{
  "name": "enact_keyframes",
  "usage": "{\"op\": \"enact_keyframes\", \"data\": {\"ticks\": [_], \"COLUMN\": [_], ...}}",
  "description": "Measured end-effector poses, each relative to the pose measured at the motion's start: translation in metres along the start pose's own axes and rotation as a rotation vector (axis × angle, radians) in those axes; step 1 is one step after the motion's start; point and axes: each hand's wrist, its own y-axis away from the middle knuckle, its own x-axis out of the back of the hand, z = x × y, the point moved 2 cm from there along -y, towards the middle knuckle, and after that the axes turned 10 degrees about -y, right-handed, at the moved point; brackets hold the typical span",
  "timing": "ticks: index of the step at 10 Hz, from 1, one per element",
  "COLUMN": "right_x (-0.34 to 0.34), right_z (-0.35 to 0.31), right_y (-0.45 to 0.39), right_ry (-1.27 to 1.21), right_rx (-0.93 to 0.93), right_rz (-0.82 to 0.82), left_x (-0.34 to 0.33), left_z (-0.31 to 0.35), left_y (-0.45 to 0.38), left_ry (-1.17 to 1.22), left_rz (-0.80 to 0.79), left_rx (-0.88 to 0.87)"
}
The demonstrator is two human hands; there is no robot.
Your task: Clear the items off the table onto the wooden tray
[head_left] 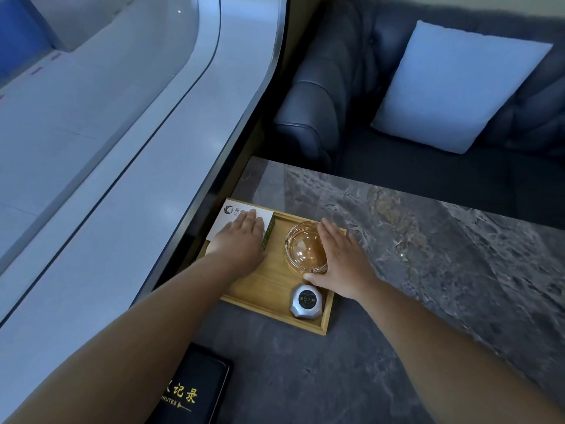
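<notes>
A wooden tray [260, 289] lies at the left end of the grey stone table [428, 255]. In its far left corner stands a white box with a green side [235, 214]; my left hand [241, 240] rests flat on top of it, fingers together. An amber glass ashtray [304, 249] sits in the tray's far right part. My right hand [342, 261] cups its right side, thumb at the near rim. A silver call button with a black face [306, 301] sits in the tray's near right corner.
A black folder with gold lettering [189, 390] lies on the table at the near left edge. A dark sofa [351, 87] with a light cushion [458, 87] stands beyond the table. A glass-edged ledge [137, 148] runs along the left.
</notes>
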Motion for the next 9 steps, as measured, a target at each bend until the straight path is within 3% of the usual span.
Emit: {"op": "enact_keyframes", "data": {"ticks": [5, 7, 9], "right_x": [0.001, 0.009, 0.032], "right_z": [-0.003, -0.005, 0.0], "right_y": [-0.001, 0.002, 0.032], "right_ry": [0.04, -0.025, -0.008], "right_rx": [-0.037, -0.092, -0.102], "right_rz": [0.026, -0.053, 0.01], "left_x": [-0.002, -0.002, 0.007], "left_z": [-0.003, -0.003, 0.005], "left_y": [-0.007, 0.008, 0.043], "left_ry": [0.009, -0.005, 0.011], "left_rz": [0.061, 0.088, 0.201], "left_rx": [-0.023, 0.007, -0.023]}}
